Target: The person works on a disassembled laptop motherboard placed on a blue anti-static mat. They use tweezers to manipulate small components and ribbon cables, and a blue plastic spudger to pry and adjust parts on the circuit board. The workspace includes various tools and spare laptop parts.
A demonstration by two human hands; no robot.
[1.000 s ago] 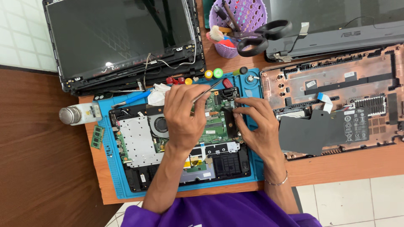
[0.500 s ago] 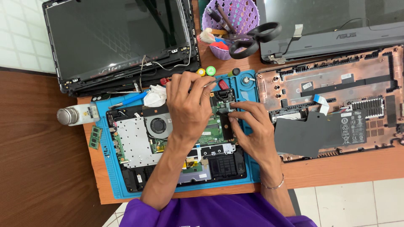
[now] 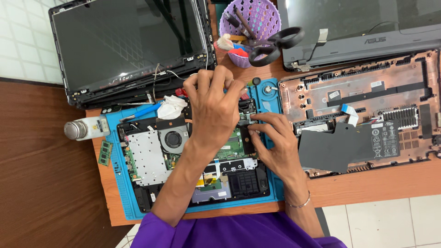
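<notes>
Working over a wooden counter (image 3: 381, 181) by white tiles, your two hands press the opened laptop (image 3: 183, 160) on one blue mat (image 3: 117, 183): left hand (image 3: 216, 108) curled, right hand (image 3: 273, 142) pinching its board.

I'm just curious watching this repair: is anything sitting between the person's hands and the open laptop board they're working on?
Nothing visible: the left hand and right hand both rest directly on the laptop board.

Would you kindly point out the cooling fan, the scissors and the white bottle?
cooling fan (image 3: 173, 139), head view, hub.
scissors (image 3: 275, 46), head view, black handle loops.
white bottle (image 3: 94, 127), head view, body.
</notes>
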